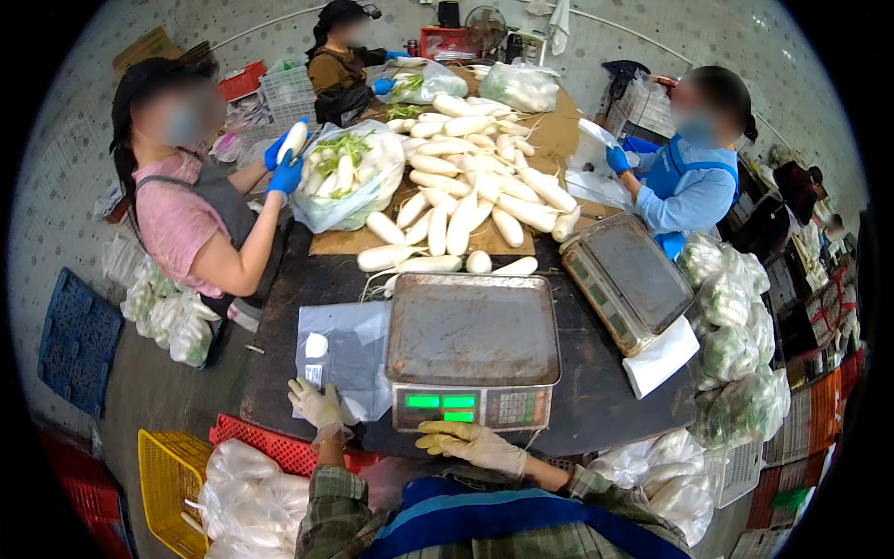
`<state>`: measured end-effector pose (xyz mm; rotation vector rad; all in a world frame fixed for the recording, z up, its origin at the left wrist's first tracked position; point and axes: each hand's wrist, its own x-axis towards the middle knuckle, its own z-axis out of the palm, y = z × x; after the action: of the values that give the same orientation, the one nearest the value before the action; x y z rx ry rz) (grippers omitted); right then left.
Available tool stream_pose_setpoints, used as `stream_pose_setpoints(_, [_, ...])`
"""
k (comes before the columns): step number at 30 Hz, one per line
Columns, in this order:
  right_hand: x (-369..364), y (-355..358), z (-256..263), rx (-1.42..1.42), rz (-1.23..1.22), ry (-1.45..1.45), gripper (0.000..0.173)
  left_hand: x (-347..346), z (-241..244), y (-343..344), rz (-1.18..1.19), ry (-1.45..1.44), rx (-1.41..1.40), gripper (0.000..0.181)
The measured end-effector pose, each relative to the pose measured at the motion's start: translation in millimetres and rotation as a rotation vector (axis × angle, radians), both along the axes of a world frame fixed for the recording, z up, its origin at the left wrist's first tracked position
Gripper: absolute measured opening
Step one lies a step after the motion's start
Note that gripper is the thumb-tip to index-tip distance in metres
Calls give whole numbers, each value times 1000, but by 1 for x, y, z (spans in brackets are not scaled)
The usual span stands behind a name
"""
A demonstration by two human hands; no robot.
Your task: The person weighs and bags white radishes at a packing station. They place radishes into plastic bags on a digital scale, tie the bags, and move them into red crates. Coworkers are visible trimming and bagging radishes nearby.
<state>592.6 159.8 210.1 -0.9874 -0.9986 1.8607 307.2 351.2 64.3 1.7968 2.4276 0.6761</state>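
My left hand (318, 405), in a pale glove, rests with spread fingers at the lower left of a flat clear plastic bag (356, 349) on the dark table (587, 391). My right hand (475, 445), gloved too, lies at the table's front edge, just below the display of a digital weighing scale (475, 328); it holds nothing that I can see. The scale's metal pan is bare and its display is lit green. Beyond the scale a big heap of white radishes (457, 223) lies on brown cardboard (335, 243).
A second scale (626, 279) stands at right, over a folded white sheet (661, 356). Several people in blue gloves work around the table; one at left holds a radish by an open bag of radishes (349, 175). Filled bags (730, 349), a yellow crate (167, 489) and a red crate (279, 447) surround it.
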Motion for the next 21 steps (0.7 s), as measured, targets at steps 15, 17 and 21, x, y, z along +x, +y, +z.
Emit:
stream_pose_setpoints(15, [175,254,17,518,-441,-1156,64,-15,-20,-5,-146,-22,-35,76])
stream_pose_setpoints(17, [170,267,49,778,-690,-1334,64,-18,-18,-9,-111,-47,-3,73])
stream_pose_setpoints(21, [172,262,52,589,-723,-905,55,-10,-9,-13,-70,-227,118,65])
